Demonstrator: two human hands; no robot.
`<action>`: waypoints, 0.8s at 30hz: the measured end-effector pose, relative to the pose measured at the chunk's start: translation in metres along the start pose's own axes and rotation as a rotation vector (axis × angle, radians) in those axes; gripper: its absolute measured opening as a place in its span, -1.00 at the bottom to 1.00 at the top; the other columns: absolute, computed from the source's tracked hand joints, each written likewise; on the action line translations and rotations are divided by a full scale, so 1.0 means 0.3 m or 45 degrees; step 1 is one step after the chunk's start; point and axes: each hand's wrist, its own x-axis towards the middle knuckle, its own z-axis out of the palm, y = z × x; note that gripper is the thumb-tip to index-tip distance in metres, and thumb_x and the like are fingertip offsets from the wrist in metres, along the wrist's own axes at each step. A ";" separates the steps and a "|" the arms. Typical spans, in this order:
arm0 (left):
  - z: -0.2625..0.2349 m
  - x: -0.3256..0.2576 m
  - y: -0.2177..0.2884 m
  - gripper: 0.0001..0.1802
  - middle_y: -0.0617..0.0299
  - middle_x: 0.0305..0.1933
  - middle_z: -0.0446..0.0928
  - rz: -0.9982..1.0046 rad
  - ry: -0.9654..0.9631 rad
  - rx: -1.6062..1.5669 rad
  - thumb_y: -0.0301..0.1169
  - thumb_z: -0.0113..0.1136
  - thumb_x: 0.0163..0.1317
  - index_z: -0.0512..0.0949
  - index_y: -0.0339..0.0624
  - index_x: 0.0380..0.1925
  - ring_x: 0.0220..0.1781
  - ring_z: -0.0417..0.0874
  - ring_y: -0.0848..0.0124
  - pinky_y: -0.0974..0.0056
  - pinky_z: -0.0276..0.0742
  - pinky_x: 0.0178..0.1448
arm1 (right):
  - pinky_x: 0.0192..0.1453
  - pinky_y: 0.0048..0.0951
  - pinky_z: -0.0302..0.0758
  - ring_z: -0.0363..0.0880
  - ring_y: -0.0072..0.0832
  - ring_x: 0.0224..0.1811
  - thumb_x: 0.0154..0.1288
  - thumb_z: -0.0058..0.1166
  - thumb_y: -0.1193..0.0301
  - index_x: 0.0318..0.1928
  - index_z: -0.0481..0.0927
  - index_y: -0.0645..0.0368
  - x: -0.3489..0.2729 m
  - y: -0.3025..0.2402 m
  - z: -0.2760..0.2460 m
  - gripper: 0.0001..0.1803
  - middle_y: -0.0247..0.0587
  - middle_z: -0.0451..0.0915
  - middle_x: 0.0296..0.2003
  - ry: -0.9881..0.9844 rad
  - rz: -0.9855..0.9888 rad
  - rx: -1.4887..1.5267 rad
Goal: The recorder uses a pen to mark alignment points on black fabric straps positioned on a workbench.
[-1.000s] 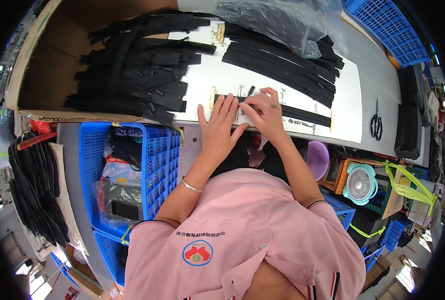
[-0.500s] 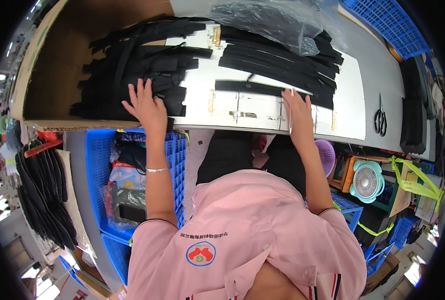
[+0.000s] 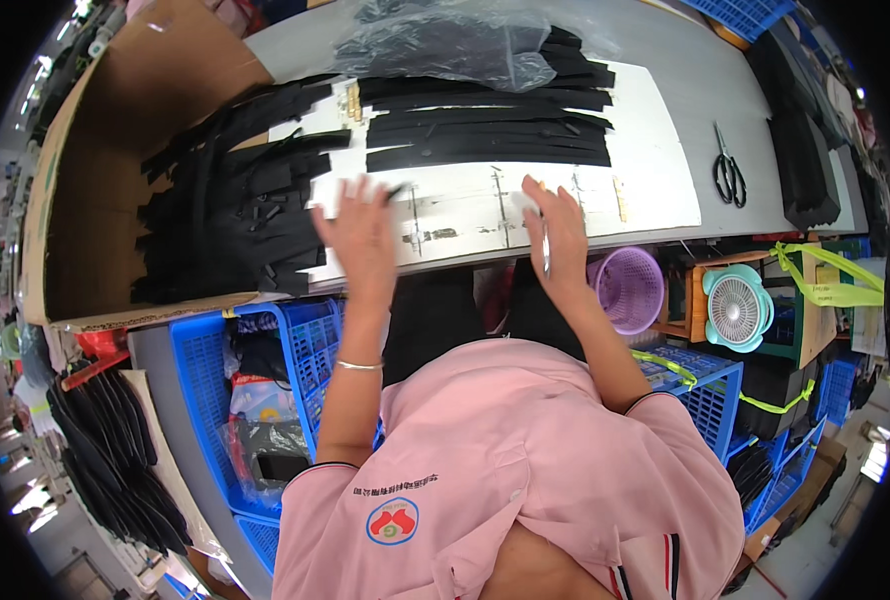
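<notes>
Several long black strips (image 3: 490, 136) lie side by side on a white board (image 3: 655, 150). More black strips (image 3: 235, 190) are heaped at the left, reaching into a cardboard box (image 3: 105, 150). My left hand (image 3: 363, 235), smeared by motion, hovers over the board beside the heap with its fingers apart. Next to its fingertips is a small dark piece (image 3: 396, 190); whether they touch it is unclear. My right hand (image 3: 563, 240) is curled over the board's near part, below the strips. It holds a thin silver tool (image 3: 546, 250), its exact kind too small to make out.
Crumpled clear plastic (image 3: 445, 45) covers the far strips. Black-handled scissors (image 3: 729, 178) lie on the grey table at right, near a black stack (image 3: 810, 180). Below the table edge are a purple basket (image 3: 627, 290), a turquoise fan (image 3: 737, 307) and a blue crate (image 3: 200, 370).
My left hand has left the heap and moved right, over the board. My right hand has come away from the nearest strip. The view has shifted, so the board appears further left.
</notes>
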 end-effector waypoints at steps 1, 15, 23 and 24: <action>0.036 -0.006 0.083 -0.67 0.17 0.40 0.56 0.027 -0.079 -0.087 -0.36 0.18 0.46 0.67 0.03 0.18 0.56 0.38 0.13 -0.26 -0.15 0.66 | 0.50 0.00 0.31 0.64 -0.19 0.25 0.34 0.25 0.58 0.24 0.54 0.11 -0.016 -0.024 -0.012 -0.54 -0.12 0.68 0.18 0.026 -0.021 0.016; 0.077 -0.084 0.329 -0.26 -0.06 0.61 0.23 0.174 -0.418 -0.124 -0.12 0.24 0.43 0.32 -0.26 0.49 0.70 0.08 -0.05 -0.41 -0.31 0.63 | 0.63 0.19 0.00 0.47 -0.24 0.44 0.34 0.32 0.34 0.30 0.53 0.08 -0.156 0.187 -0.169 -0.47 -0.22 0.60 0.30 -0.047 0.122 -0.460; -0.016 -0.151 0.212 -0.22 -0.03 0.64 0.19 -0.093 -0.412 0.039 -0.08 0.23 0.45 0.26 -0.23 0.53 0.72 0.04 0.00 -0.50 -0.48 0.59 | 0.63 0.10 0.07 0.55 -0.30 0.32 0.31 0.34 0.46 0.23 0.58 0.05 -0.157 0.244 -0.197 -0.52 -0.32 0.67 0.21 0.047 0.093 -0.552; -0.024 -0.154 0.191 -0.23 0.01 0.66 0.18 -0.114 -0.392 0.030 -0.08 0.22 0.47 0.25 -0.18 0.55 0.73 0.04 0.02 -0.47 -0.52 0.60 | 0.63 0.09 0.08 0.56 -0.29 0.31 0.31 0.34 0.48 0.21 0.59 0.05 -0.158 0.248 -0.199 -0.54 -0.31 0.69 0.19 0.052 0.082 -0.560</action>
